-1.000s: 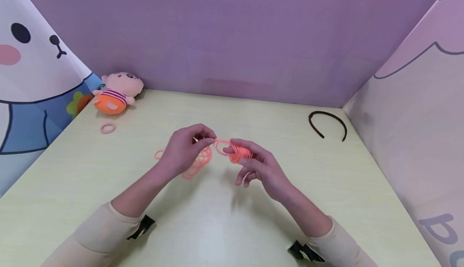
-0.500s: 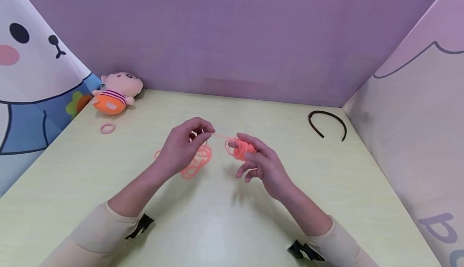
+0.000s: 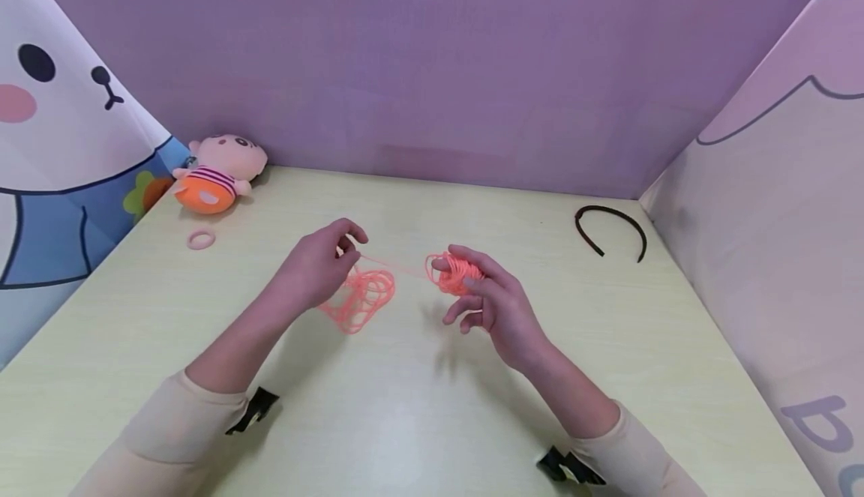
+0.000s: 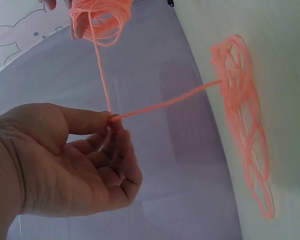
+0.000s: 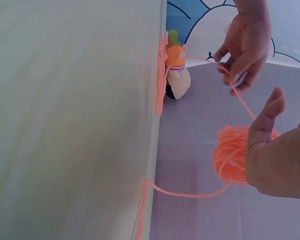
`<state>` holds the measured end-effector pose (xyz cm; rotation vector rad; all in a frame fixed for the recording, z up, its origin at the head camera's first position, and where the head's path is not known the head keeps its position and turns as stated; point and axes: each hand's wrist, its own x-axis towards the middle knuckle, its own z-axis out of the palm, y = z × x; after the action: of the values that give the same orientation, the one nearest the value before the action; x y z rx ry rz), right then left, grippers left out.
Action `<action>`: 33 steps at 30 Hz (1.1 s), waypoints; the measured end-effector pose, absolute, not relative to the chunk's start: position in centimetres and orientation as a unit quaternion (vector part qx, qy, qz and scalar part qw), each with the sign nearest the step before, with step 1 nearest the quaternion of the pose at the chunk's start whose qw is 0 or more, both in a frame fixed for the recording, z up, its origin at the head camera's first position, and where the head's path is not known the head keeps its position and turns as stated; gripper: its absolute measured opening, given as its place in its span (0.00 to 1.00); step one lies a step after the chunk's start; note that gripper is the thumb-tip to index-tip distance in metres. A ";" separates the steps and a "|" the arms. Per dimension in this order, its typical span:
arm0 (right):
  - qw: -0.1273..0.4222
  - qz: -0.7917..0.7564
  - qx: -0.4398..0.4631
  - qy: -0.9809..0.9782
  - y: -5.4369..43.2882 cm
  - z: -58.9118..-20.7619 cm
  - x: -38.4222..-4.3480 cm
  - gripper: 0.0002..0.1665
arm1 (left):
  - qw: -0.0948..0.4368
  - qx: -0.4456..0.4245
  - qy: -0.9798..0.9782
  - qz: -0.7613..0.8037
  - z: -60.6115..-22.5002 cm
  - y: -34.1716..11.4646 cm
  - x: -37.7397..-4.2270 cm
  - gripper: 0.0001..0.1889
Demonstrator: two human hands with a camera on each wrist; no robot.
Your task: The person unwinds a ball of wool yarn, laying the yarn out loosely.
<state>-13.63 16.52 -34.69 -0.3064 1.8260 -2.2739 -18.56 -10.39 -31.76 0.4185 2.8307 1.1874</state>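
In the head view my left hand [image 3: 312, 268] is over the left of the table, beside a loose pile of coral-pink cord [image 3: 364, 294]. The left wrist view shows its thumb and index fingertip pinching a single strand [image 4: 165, 103]. From that pinch one length runs to the pile and another up to a wound bundle of the same cord [image 4: 110, 22]. My right hand [image 3: 509, 309] holds this bundle [image 3: 456, 275] above the table, the turns looped round its fingers, one fingertip poking out on the left. Its lower fingers hang loosely bent.
A plush doll [image 3: 219, 171] in orange and stripes lies at the back left, with a pink ring [image 3: 201, 239] in front of it. A black headband [image 3: 610, 216] lies at the back right. From the bundle a tail of cord [image 5: 190, 195] droops to the table.
My left hand has moved left, away from the bundle, with the strand now stretched longer between the hands. My right hand has shifted slightly right with the bundle.
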 end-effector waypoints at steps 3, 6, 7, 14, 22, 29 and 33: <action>0.110 -0.771 -0.109 0.618 16.5 -34.7 -13.6 0.31 | 0.024 0.147 0.917 0.370 -32.1 -10.2 -18.6 0.11; 0.119 -0.770 -0.115 0.616 16.5 -34.7 -13.6 0.30 | 0.001 0.183 0.903 0.390 -32.5 -9.5 -18.5 0.11; 0.123 -0.770 -0.120 0.615 16.5 -34.6 -13.6 0.31 | -0.003 0.197 0.895 0.400 -32.6 -9.2 -18.4 0.11; 0.154 -0.771 -0.155 0.598 16.5 -34.6 -13.5 0.30 | 0.049 0.252 0.870 0.421 -33.3 -7.5 -17.2 0.08; 0.175 -0.779 -0.201 0.568 16.6 -34.6 -13.4 0.31 | 0.115 0.280 0.860 0.412 -34.0 -6.3 -16.3 0.09; 0.189 -0.788 -0.223 0.541 16.6 -34.6 -13.4 0.30 | 0.128 0.321 0.837 0.423 -34.3 -6.1 -16.1 0.05; 0.188 -0.793 -0.220 0.536 16.7 -34.5 -13.4 0.30 | 0.122 0.304 0.846 0.421 -34.0 -6.4 -16.3 0.04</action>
<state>-13.44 16.68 -34.54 -0.6195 1.5088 -2.2306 -16.27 -6.43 -34.02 0.8887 2.4691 1.2282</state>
